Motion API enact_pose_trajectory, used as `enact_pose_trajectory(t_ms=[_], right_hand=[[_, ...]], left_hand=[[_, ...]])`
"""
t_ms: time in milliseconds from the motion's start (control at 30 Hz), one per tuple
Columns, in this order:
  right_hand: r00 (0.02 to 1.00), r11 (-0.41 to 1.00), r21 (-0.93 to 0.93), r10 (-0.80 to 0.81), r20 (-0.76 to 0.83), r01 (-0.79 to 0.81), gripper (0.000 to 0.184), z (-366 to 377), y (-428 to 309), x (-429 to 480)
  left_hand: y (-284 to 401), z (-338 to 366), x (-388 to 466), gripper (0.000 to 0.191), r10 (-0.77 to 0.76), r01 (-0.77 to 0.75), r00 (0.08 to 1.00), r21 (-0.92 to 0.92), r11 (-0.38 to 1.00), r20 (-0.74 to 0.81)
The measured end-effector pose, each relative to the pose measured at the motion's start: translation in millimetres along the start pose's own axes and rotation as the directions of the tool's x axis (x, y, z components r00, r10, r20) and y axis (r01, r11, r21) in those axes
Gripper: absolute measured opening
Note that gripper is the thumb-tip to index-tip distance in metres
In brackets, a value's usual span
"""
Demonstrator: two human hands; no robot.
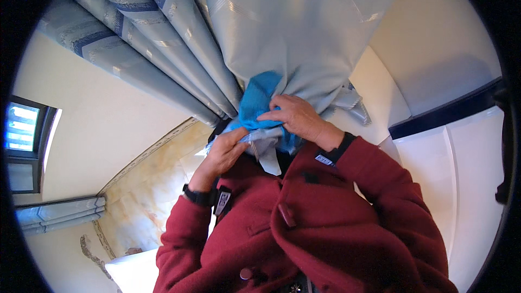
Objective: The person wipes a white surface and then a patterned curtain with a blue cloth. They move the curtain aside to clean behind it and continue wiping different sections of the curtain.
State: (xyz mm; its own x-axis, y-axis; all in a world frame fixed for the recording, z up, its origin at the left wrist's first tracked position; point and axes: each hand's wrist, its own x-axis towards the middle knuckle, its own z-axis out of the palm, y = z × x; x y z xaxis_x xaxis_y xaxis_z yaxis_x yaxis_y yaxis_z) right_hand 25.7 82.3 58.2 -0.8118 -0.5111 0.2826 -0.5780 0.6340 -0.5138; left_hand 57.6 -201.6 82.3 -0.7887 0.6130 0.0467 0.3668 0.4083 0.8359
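Observation:
A pale blue-grey curtain [301, 36] with dark blue zigzag bands is drawn toward my chest, its lower part bunched. My left hand [224, 152] pinches a gathered, light-coloured fabric edge [264, 134] in front of my coat. Over the bunched fabric lies a bright blue cloth [258, 101]. My right hand [299, 118] grips this cloth from the right, fingers bent and pointing left. The fingertips of both hands are partly hidden in the folds, and the cloth is slightly blurred.
More curtain folds [163, 36] hang at the upper left. White panelled furniture with a dark blue edge strip [443, 108] stands at the right. A dark-framed window [24, 142] and a second, shorter curtain [61, 213] are at the far left, beside a marble-patterned wall [142, 187].

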Motion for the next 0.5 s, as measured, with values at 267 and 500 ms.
enact_pose_trajectory(t_ms=[267,500], right_hand=[[0.858,0.9,-0.234,0.23,-0.459,-0.366,0.044,-129.5,51.7,18.7],[0.931,0.928,-0.079,-0.361,0.047,0.364,0.043,-44.2,-92.6,28.8]], left_hand=[[13.2,-31.8,-38.9,0.04,-0.439,-0.24,0.811,-0.905,0.35,-0.385],[22.7,-6.7,-24.7,0.045,-0.226,-0.051,0.885,-0.568,0.821,-0.406]])
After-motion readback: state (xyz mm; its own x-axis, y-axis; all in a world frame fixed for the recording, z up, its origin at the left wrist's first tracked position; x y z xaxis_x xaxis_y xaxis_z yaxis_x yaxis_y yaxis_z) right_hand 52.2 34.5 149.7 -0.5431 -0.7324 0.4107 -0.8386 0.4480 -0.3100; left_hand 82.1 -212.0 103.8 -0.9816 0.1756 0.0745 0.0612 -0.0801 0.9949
